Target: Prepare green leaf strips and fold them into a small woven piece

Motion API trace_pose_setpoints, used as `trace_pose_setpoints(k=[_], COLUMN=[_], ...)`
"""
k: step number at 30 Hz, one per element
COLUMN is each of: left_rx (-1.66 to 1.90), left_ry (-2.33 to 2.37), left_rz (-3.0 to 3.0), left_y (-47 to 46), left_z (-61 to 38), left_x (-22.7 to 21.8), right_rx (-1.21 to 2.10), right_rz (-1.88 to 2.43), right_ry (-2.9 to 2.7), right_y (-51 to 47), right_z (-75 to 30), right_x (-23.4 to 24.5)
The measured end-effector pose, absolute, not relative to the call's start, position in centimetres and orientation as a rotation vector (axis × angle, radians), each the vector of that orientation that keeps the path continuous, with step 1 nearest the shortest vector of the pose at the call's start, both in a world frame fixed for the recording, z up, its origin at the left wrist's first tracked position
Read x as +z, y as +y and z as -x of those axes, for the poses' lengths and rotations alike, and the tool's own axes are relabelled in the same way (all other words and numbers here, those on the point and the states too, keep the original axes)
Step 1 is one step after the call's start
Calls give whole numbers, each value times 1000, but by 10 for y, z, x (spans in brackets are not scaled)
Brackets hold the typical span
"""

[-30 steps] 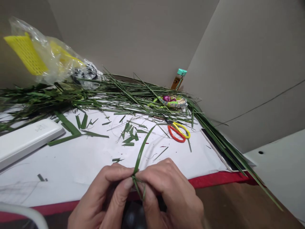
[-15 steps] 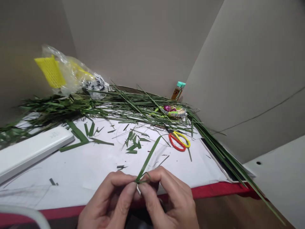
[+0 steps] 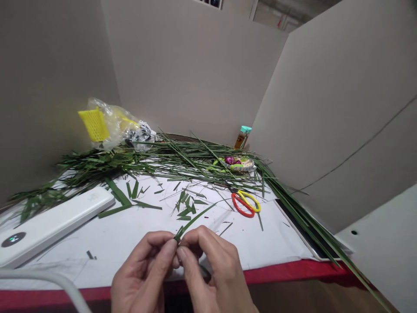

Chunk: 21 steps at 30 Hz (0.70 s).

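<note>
A long green leaf strip (image 3: 197,221), folded into a small bunch at its lower end, rises to the right from my fingertips. My left hand (image 3: 143,269) is closed, thumb and forefinger pinching the folded end. Close against it, my right hand (image 3: 211,269) is closed too, with its thumb and bent forefinger at the base of the strip. The part between the two hands is hidden by the fingers. Beyond them lie small cut leaf pieces (image 3: 185,206) and scissors (image 3: 243,204) with one red and one yellow handle.
Long green leaves (image 3: 182,152) lie heaped along the back. A small basket (image 3: 239,164) with purple items and a teal-capped bottle (image 3: 243,137) stand there. A white device (image 3: 61,226) is at left, a plastic bag (image 3: 114,126) behind it, a dark-screened tablet (image 3: 304,228) at right.
My view has tilted up. Both hands have drawn slightly left, the small loop between them no longer shows, and the strip now leans further right.
</note>
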<state>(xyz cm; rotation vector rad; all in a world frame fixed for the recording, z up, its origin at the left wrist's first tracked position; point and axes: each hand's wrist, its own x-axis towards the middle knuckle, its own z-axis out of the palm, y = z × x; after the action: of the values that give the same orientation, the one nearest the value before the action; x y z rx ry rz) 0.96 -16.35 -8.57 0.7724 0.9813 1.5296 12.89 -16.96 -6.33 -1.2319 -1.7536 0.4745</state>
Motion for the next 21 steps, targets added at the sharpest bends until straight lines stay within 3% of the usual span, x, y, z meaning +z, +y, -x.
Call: trace_pose_setpoints(k=[13, 21], left_rx=[1547, 1621], left_ry=[982, 1040], left_rz=[-715, -851], left_y=[-166, -163], left_z=[-16, -19], left_x=[-72, -77], right_rx=[287, 496], right_rz=[985, 1113], right_ry=[-1576, -1577], right_y=[-168, -172], right_z=[-121, -126], right_x=[-70, -75])
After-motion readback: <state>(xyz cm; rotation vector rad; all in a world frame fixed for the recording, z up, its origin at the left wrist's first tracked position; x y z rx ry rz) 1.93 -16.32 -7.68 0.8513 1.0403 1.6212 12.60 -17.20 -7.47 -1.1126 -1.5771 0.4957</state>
